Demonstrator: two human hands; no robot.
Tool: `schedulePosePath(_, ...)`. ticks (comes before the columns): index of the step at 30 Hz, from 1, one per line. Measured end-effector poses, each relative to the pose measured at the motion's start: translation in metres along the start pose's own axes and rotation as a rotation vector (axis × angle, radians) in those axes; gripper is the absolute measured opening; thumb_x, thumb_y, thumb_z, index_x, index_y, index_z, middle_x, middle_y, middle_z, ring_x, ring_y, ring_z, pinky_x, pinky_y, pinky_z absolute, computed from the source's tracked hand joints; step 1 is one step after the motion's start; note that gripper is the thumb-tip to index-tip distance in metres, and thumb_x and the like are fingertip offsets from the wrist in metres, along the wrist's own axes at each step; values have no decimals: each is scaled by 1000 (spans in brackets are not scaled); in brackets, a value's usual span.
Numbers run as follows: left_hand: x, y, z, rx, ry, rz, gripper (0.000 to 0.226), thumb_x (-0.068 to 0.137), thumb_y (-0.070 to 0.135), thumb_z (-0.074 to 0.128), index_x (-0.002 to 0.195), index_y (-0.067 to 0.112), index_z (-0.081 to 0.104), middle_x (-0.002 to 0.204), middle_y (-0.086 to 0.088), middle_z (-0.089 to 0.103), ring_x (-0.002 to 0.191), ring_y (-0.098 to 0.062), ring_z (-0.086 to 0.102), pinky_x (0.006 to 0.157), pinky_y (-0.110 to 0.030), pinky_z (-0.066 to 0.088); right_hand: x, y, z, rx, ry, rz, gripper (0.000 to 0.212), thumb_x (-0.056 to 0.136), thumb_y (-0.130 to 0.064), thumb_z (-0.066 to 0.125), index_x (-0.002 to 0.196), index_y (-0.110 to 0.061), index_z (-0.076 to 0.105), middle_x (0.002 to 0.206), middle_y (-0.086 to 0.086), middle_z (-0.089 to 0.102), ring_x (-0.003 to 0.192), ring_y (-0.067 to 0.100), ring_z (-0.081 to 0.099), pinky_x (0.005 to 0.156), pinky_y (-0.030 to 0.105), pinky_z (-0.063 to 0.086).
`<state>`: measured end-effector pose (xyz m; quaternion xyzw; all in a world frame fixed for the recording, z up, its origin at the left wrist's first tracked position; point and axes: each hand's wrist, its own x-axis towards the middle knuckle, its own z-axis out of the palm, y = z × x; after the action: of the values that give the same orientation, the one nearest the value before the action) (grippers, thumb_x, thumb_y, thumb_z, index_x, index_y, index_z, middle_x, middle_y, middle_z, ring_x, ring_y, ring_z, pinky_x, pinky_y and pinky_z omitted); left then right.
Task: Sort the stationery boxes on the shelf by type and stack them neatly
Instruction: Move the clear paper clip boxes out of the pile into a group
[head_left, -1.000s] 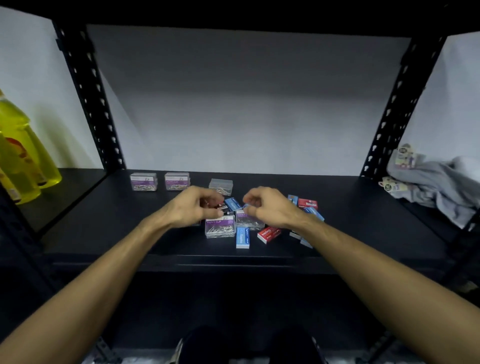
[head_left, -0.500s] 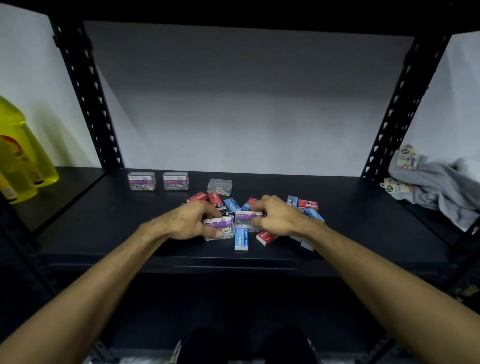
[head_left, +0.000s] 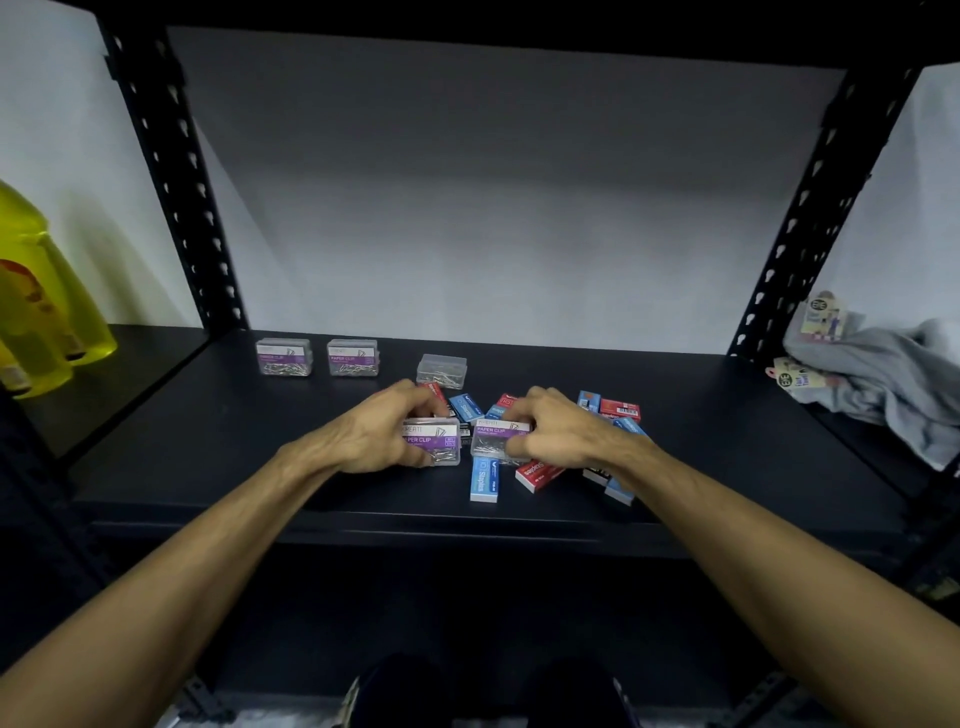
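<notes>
Black shelf (head_left: 208, 441): my left hand (head_left: 374, 439) and right hand (head_left: 558, 431) each gripped one paper-clip box (head_left: 434, 441), apparently separating that type.

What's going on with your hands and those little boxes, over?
Left grip on a clear purple-labelled paper clip box. Right grip on another clear paper clip box. Red and blue staple boxes jumbled around them, unsorted.

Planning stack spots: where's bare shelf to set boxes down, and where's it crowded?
Free: the shelf left front, before the two paper clip boxes; also right, between the pile and the grey cloth. Crowded: the middle, where the left hand and right hand each grip a clip box among staple boxes.
</notes>
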<state>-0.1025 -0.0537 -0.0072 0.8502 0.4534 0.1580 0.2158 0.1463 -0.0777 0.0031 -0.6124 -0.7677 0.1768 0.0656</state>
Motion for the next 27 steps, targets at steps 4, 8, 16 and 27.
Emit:
schedulePosePath(4, -1, -3, -2, -51, -27, -8, 52, 76, 17, 81, 121, 32, 59, 110, 8, 58, 96, -7, 62, 84, -24, 53, 0, 1, 2, 27, 27, -34, 47, 81, -38, 70, 123, -25, 53, 117, -2, 47, 100, 10, 50, 83, 31, 49)
schedulePosePath(8, -3, -1, -4, -95, -21, -16, 54, 77, 14, 80, 125, 31, 60, 108, 12, 67, 95, -2, 64, 85, -20, 53, -1, 0, 4, 116, 68, -53, 44, 77, -31, 77, 111, -26, 50, 109, -5, 55, 89, 10, 59, 76, 30, 55)
schedulePosePath(16, -5, 1, -6, -91, 5, -9, 50, 80, 11, 77, 123, 30, 63, 105, 17, 68, 94, 3, 64, 83, -15, 52, -8, -4, 3, 54, 142, -112, 45, 78, -24, 77, 108, -25, 43, 104, -4, 48, 85, 9, 56, 63, 22, 50)
schedulePosePath(27, -3, 3, -7, -96, -23, -13, 39, 82, 11, 75, 116, 29, 67, 101, 15, 69, 88, 5, 65, 76, -15, 52, -4, -8, -2, 43, 76, -133, 43, 87, -21, 69, 127, -22, 55, 123, 0, 55, 104, 11, 55, 89, 35, 52)
